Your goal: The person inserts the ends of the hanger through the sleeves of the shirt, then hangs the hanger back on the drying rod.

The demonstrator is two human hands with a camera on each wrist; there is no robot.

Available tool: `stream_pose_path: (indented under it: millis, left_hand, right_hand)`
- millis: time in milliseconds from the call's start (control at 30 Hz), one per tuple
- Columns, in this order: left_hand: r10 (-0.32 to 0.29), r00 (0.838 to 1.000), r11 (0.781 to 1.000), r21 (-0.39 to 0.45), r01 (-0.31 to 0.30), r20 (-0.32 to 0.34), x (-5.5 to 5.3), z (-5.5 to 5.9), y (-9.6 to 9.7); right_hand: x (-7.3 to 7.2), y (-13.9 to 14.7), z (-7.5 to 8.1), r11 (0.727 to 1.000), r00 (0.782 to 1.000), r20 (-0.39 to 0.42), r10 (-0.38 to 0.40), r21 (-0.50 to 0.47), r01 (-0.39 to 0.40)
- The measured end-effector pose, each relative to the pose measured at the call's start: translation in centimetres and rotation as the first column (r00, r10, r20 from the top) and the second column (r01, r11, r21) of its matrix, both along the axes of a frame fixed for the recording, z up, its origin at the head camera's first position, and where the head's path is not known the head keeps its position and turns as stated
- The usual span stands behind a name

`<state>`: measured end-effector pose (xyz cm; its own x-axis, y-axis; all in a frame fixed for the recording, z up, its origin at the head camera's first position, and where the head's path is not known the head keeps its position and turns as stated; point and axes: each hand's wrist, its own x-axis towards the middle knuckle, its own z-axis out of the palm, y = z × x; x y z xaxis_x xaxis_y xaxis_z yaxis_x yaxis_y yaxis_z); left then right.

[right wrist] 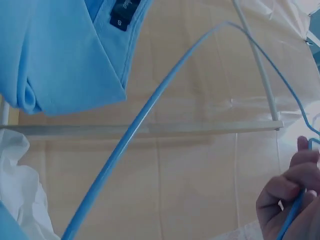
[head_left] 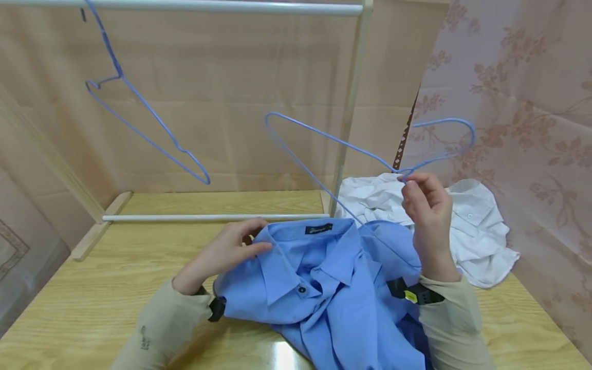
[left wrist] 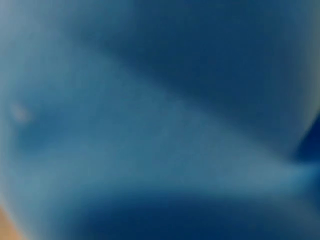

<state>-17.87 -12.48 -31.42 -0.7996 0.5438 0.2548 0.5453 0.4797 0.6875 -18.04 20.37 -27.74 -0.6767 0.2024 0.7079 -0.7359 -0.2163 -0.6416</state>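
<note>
A blue button-up shirt [head_left: 347, 313] with a dark neck label [head_left: 318, 229] is held up above the table, its collar facing up. My left hand [head_left: 226, 252] pinches the shirt beside the collar, thumb in front. My right hand [head_left: 427, 216] grips a blue wire hanger [head_left: 324, 134] just below its hook, which points right. One hanger arm rises to the left above the collar; the lower bar runs down to the shirt's shoulder, where its end is hard to make out. In the right wrist view the hanger [right wrist: 132, 127] crosses beside the collar. Blurred blue cloth [left wrist: 150, 125] fills the left wrist view.
A second blue hanger [head_left: 152, 110] hangs from the rack's top rail [head_left: 208, 5] at the left. Behind my right hand lies a crumpled white shirt [head_left: 481, 231]. The rack's lower bar [head_left: 208, 218] and upright [head_left: 351, 92] stand behind the blue shirt, on the wooden table [head_left: 78, 293].
</note>
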Motion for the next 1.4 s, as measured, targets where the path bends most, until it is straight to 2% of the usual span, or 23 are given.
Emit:
stream_pose_path:
  millis: [133,233,333,433,567,667,767,867,1000,1133,1200,1267,1400]
  left_hand:
    - [-0.006,1.000,1.000,-0.007,0.006,-0.023,0.2,0.2,0.0]
    - [-0.012,0.999,1.000,-0.010,0.012,-0.034,0.3,0.2,0.0]
    - [-0.015,0.999,1.000,-0.011,0.014,-0.039,0.3,0.2,0.0]
    - [-0.014,0.999,1.000,-0.011,0.014,-0.046,0.3,0.1,0.1]
    - [-0.014,0.998,1.000,-0.006,0.013,-0.055,0.6,0.3,0.2]
    - [-0.016,0.998,1.000,0.003,0.017,-0.054,0.8,0.4,0.2]
    - [-0.025,0.998,0.999,0.018,0.026,-0.060,1.0,0.3,0.2]
    - [-0.030,0.997,0.998,0.057,0.034,-0.067,1.0,0.3,0.2]
    - [-0.002,0.996,0.994,0.112,0.013,-0.090,1.0,0.2,0.2]
    - [0.023,0.990,0.994,0.112,-0.007,-0.139,1.0,0.1,0.4]
    - [0.025,0.987,0.994,0.108,-0.008,-0.161,1.1,0.0,0.5]
    - [0.019,0.983,0.994,0.113,0.001,-0.182,1.2,0.0,0.6]
    - [0.044,0.977,0.989,0.147,-0.013,-0.208,1.3,0.2,0.7]
  right_hand:
    - [0.1,-0.1,-0.1,0.994,0.993,0.082,-0.083,-0.057,0.088]
    - [0.2,-0.1,-0.2,0.979,0.974,0.135,-0.181,-0.072,0.191]
    - [0.2,-0.3,-0.2,0.964,0.958,0.156,-0.242,-0.077,0.256]
    - [0.2,-0.6,-0.1,0.957,0.959,0.148,-0.241,-0.130,0.260]
    - [0.4,-1.2,0.0,0.957,0.970,0.140,-0.197,-0.188,0.221]
    - [0.3,-1.6,0.4,0.966,0.977,0.137,-0.165,-0.175,0.188]
    - [0.1,-1.9,1.3,0.974,0.990,0.114,-0.082,-0.200,0.104]
    - [-0.1,-2.4,2.8,0.963,0.995,0.100,0.023,-0.269,0.005]
    - [0.0,-3.2,4.8,0.947,0.984,0.096,0.152,-0.298,-0.118]
    - [-0.1,-4.5,6.2,0.916,0.962,0.109,0.252,-0.346,-0.201]
    - [-0.3,-5.2,6.6,0.907,0.963,0.104,0.250,-0.373,-0.196]
    - [-0.7,-5.9,6.7,0.904,0.974,0.091,0.209,-0.397,-0.157]
    - [-1.6,-7.0,6.1,0.899,0.989,0.047,0.138,-0.424,-0.105]
